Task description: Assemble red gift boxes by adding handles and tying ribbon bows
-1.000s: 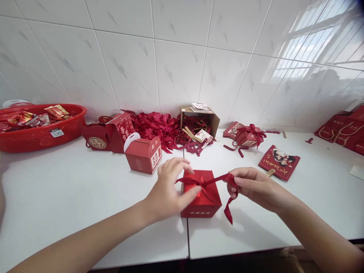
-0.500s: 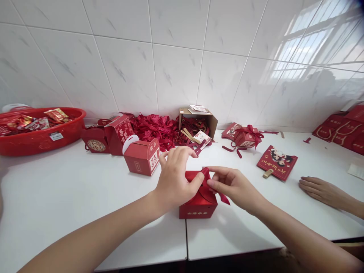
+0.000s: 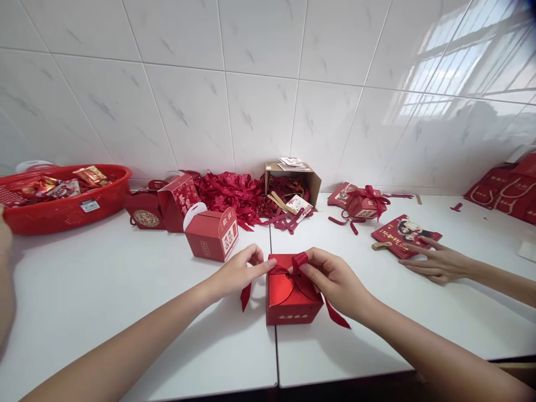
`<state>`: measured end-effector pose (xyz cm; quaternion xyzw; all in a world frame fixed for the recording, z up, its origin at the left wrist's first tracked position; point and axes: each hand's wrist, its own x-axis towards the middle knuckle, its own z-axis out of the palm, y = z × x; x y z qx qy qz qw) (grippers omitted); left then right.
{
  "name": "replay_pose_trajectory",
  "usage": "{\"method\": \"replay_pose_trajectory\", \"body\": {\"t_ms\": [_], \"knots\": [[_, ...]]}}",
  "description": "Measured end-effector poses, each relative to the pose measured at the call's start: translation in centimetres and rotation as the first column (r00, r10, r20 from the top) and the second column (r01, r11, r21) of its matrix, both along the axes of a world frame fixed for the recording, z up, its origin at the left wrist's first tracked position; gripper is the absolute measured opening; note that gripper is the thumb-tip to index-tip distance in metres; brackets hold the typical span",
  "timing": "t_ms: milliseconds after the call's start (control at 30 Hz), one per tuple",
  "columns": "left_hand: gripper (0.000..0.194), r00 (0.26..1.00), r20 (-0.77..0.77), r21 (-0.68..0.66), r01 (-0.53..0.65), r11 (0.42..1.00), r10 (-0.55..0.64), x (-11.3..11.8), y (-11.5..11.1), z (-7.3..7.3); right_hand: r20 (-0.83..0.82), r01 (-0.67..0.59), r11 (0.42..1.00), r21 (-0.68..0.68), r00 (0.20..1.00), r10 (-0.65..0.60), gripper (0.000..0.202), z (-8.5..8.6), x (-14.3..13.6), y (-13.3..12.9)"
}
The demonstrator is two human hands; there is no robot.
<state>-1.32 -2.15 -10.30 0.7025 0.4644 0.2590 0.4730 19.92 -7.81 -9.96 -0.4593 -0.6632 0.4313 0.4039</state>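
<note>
A small red gift box point(image 3: 293, 312) with gold lettering on its front sits on the white table, its curved top flaps folded together. Dark red ribbon point(image 3: 300, 260) crosses the top, one tail hanging at each side. My left hand point(image 3: 240, 271) is at the box's left, thumb and fingers closed on the ribbon there. Between thumb and forefinger, my right hand point(image 3: 337, 279) pinches a raised loop of the ribbon over the top. Whether a knot lies underneath is hard to make out.
Red gift boxes point(image 3: 211, 234), a ribbon heap point(image 3: 230, 192) and a cardboard box point(image 3: 312, 181) line the wall. A red basin point(image 3: 62, 215) of packets stands left. Right are a bow-tied box point(image 3: 364, 204), red bags point(image 3: 494, 192) and another person's hand point(image 3: 444, 262) on a printed red card point(image 3: 408, 231).
My left hand has moved from above the box down to its left, drawing ribbon that way. My right hand keeps its pinch. The other person's hand has moved left onto the card.
</note>
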Motion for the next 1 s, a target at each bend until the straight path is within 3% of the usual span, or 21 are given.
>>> {"method": "replay_pose_trajectory", "body": {"t_ms": [100, 200, 467, 600, 700, 767, 867, 1000], "knots": [[0.042, 0.992, 0.076, -0.157, 0.11, 0.982, -0.099, -0.2, 0.4, -1.0, 0.082, -0.001, 0.999, 0.045, 0.997, -0.003, 0.019, 0.2, -0.3, 0.0], [0.044, 0.985, 0.105, -0.214, 0.157, 0.964, -0.137, -0.4, 0.4, -0.5, 0.136, 0.061, 0.996, 0.067, 0.988, -0.069, 0.017, 0.4, -0.8, -0.1], [0.036, 0.947, 0.264, -0.221, 0.244, 0.944, -0.183, -0.1, -1.1, 4.6, 0.262, 0.196, 0.966, 0.169, 0.936, -0.236, 0.008, 0.5, -2.1, 0.1], [0.031, 0.931, 0.283, -0.089, 0.267, 0.96, -0.233, 1.4, -1.2, 7.3, 0.289, 0.125, 0.972, 0.197, 0.94, -0.179, 0.009, 0.8, -2.4, 0.1], [0.028, 0.924, 0.281, 0.017, 0.265, 0.964, -0.259, 3.0, -0.5, 8.4, 0.3, 0.058, 0.967, 0.246, 0.945, -0.133, 0.008, 0.8, -2.2, 0.0], [0.027, 0.901, 0.329, 0.066, 0.279, 0.958, -0.285, 3.8, 0.1, 8.6, 0.286, 0.062, 0.971, 0.229, 0.95, -0.128, 0.011, 0.7, -2.1, -0.1], [0.043, 0.896, 0.321, 0.124, 0.281, 0.952, -0.306, 4.0, 0.7, 8.1, 0.224, 0.104, 0.985, 0.139, 0.965, -0.134, 0.025, 0.5, -1.9, 0.2], [0.051, 0.971, 0.076, 0.201, 0.206, 0.958, -0.225, 2.6, 0.2, 5.9, 0.175, 0.106, 0.992, 0.071, 0.978, -0.117, 0.033, 0.5, -1.4, 0.6]]}}
